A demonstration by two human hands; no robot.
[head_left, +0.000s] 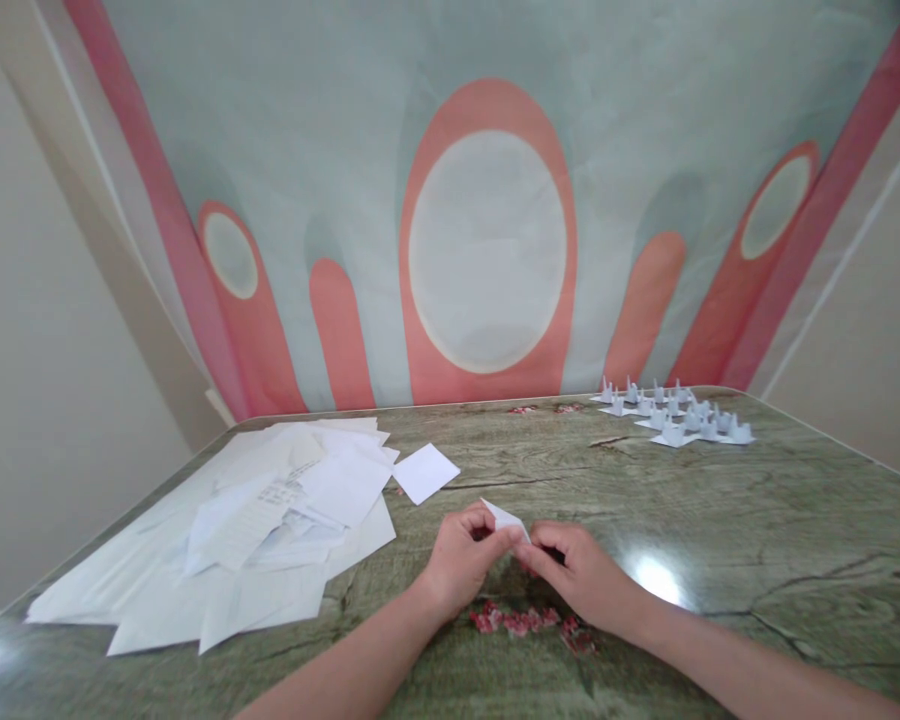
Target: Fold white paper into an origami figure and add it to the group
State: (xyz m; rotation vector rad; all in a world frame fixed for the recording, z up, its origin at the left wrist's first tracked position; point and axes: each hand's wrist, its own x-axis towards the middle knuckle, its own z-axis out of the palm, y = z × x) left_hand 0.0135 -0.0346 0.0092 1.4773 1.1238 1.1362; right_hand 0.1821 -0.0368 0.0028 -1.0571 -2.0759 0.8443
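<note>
A small folded piece of white paper is pinched between both hands, held just above the table. My left hand grips its left side, thumb in front and fingers behind. My right hand has thumb and fingers closed at its lower right corner. The fingers cover part of the paper, so its full shape is hidden. Beyond my left hand a white paper square lies flat on the table. Beneath my hands a reddish flower pattern shows on the tabletop.
A large loose pile of white paper sheets spreads over the left of the wood-patterned table. Several small folded white paper pieces with upright points stand at the back right. A wall with pink and teal panels rises behind.
</note>
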